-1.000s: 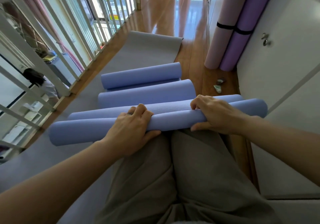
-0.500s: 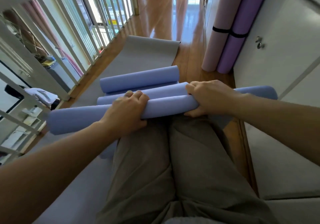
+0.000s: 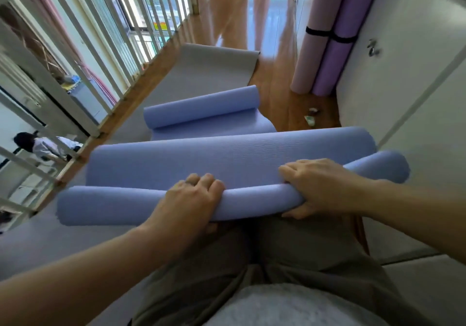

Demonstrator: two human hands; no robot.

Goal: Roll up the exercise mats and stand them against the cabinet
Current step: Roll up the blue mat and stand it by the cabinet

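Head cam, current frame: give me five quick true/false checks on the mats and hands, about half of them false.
1. The left hand and right hand both grip the rolled part of the blue mat. True.
2. The blue mat is fully rolled. False: a flat stretch lies beyond the roll, and its far end curls up on its own.
3. A pink roll and a purple roll stand against the cabinet. True.
4. The standing rolls have no straps. False: black straps wrap them.
5. The grey mat is rolled up. False: it lies flat on the floor.
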